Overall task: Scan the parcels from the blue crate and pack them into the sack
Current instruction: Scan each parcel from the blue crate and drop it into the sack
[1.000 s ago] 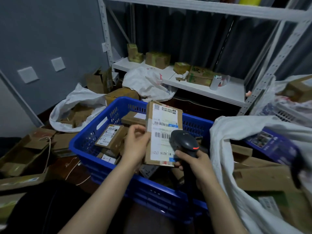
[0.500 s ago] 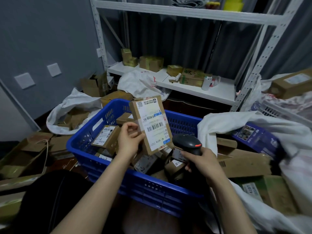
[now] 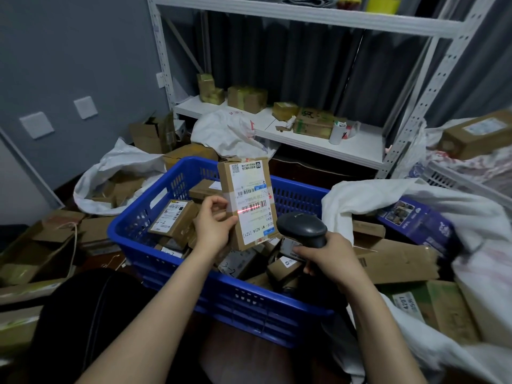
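Note:
My left hand (image 3: 214, 227) grips a flat cardboard parcel (image 3: 248, 202) by its left edge, upright over the blue crate (image 3: 235, 297), white label toward me. A red scan line crosses the label's barcode. My right hand (image 3: 329, 257) holds a black handheld scanner (image 3: 302, 231) just below and right of the parcel, its head pointed at the label. Several small labelled boxes fill the crate. The white sack (image 3: 368, 195) lies open to the right, with cardboard boxes and a purple box (image 3: 415, 221) inside.
A white metal shelf (image 3: 318, 142) behind the crate carries small boxes and a white cup. Another white sack with boxes (image 3: 116, 178) lies at the left, flattened cartons (image 3: 36, 253) on the floor beside it. A white basket (image 3: 454, 176) sits at far right.
The parcel has tilted and shifted left, away from the scanner. The scanner has dropped lower and to the right, and a red scan line now shows on the barcode.

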